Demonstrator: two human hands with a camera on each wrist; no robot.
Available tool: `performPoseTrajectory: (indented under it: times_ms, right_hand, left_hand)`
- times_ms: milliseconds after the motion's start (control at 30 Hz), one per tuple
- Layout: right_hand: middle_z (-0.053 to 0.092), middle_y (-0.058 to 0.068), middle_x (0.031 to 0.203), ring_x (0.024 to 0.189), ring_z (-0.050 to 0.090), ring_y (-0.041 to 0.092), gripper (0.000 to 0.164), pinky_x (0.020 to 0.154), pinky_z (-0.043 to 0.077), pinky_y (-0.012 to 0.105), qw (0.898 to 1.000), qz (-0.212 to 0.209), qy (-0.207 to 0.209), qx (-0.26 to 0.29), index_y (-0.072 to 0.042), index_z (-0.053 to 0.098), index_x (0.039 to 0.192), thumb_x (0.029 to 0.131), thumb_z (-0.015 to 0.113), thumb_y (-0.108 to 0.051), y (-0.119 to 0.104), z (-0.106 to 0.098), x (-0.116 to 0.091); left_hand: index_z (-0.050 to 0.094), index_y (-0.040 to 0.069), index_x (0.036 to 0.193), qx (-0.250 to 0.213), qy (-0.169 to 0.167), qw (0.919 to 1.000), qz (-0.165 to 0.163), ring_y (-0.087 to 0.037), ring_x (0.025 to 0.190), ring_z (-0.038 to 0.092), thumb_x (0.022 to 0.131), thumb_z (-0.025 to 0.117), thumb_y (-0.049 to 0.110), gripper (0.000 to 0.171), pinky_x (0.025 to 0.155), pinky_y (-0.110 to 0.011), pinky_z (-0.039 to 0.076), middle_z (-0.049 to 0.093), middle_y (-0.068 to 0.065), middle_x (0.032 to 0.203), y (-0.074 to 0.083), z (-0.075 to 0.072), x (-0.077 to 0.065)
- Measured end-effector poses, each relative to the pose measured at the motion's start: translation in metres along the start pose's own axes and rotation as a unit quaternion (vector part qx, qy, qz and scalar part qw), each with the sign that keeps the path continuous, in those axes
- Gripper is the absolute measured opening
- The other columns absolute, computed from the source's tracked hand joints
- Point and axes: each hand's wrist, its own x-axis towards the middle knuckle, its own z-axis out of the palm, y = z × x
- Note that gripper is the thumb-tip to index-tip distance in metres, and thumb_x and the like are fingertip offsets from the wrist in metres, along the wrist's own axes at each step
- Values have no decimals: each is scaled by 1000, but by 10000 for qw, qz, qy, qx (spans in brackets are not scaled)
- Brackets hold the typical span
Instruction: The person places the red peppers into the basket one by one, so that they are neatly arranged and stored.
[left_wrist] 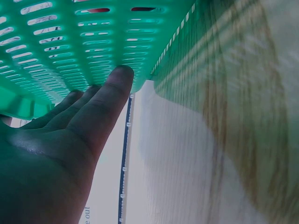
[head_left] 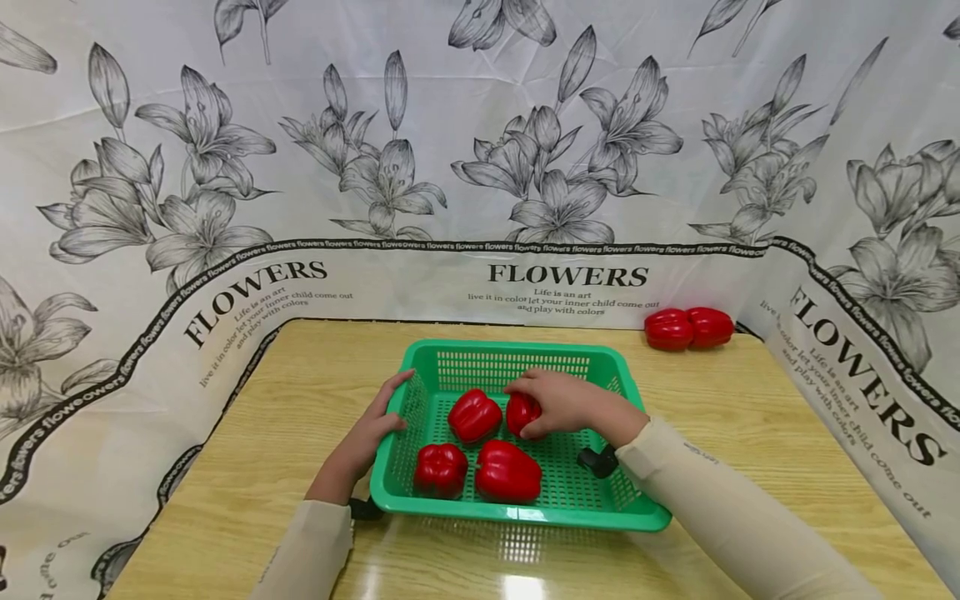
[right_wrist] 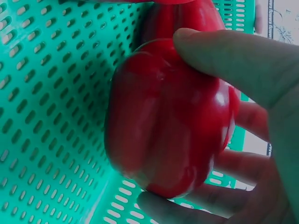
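Note:
A green plastic basket (head_left: 517, 518) with slotted walls stands on the table. My left hand (head_left: 367, 433) holds its left side, the thumb over the rim and the fingers along the outer wall, as the left wrist view shows. Inside the basket, my right hand (head_left: 566, 402) grips a red bell pepper (right_wrist: 168, 126), thumb on one side and fingers round the other. Next to it lies another red bell pepper (head_left: 475, 416). Nearer the front wall are a bell pepper (head_left: 440, 471) with its lobed end up and a larger bell pepper (head_left: 508, 472) on its side.
Two more red bell peppers, a left one (head_left: 667, 330) and a right one (head_left: 710, 327), lie side by side at the table's back right corner. Flower-printed cloth (head_left: 420, 287) hangs behind the wood-grain table (head_left: 300, 400) and along its sides.

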Motion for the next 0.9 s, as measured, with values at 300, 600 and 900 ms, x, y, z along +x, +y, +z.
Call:
performPoseTrajectory:
  times_ms: [300, 600, 900]
  right_hand:
    - [57, 11, 132, 119, 54, 29, 47, 99, 45, 48, 9996, -97, 229, -99, -14, 60, 130, 87, 66, -31, 1, -4, 1]
    - [61, 7, 124, 110, 57, 23, 42, 94, 48, 44, 9995, -140, 245, -105, -17, 62, 127, 87, 65, -32, 4, -2, -2]
    - [62, 5, 122, 109, 57, 22, 40, 94, 48, 44, 9994, -158, 274, -122, -17, 63, 125, 87, 64, -30, 2, -6, -5]
  left_hand:
    - [23, 36, 151, -46, 12, 10000, 20, -44, 130, 34, 81, 44, 9, 77, 85, -45, 50, 17, -12, 157, 0, 0, 0]
    - [23, 36, 151, -63, 49, 10000, 8, -43, 130, 34, 81, 43, 9, 77, 86, -44, 50, 17, -13, 157, 0, 1, 0]
    - [24, 35, 150, -35, 98, 9999, -46, -43, 131, 33, 80, 45, 9, 78, 86, -45, 49, 17, -13, 157, 3, 2, -2]
